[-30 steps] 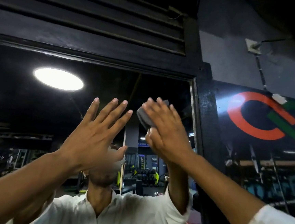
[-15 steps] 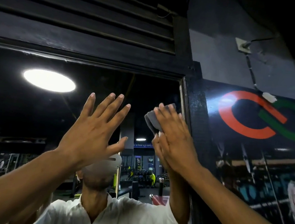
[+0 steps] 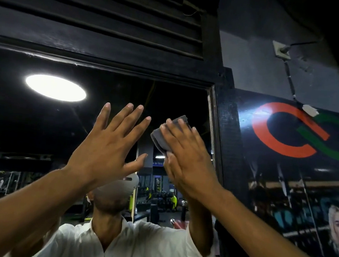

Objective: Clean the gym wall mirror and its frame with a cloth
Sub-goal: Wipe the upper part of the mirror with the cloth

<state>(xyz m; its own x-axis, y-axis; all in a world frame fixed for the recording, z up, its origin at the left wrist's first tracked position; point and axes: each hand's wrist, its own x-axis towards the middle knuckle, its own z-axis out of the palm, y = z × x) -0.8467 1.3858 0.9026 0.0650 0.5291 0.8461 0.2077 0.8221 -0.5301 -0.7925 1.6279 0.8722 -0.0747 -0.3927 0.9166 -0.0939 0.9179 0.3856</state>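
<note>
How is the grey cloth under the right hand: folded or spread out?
Folded. The grey cloth shows stacked, layered edges, a thick pad pressed on the wall mirror under the right hand's straight fingers.

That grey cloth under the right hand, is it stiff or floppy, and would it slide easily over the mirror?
Probably soft but not limp: the cloth looks folded into a thick pad and holds its shape under the flat right hand. Likely light, since straight fingers alone pin it to the mirror. It should slide easily over the smooth glass.
</note>
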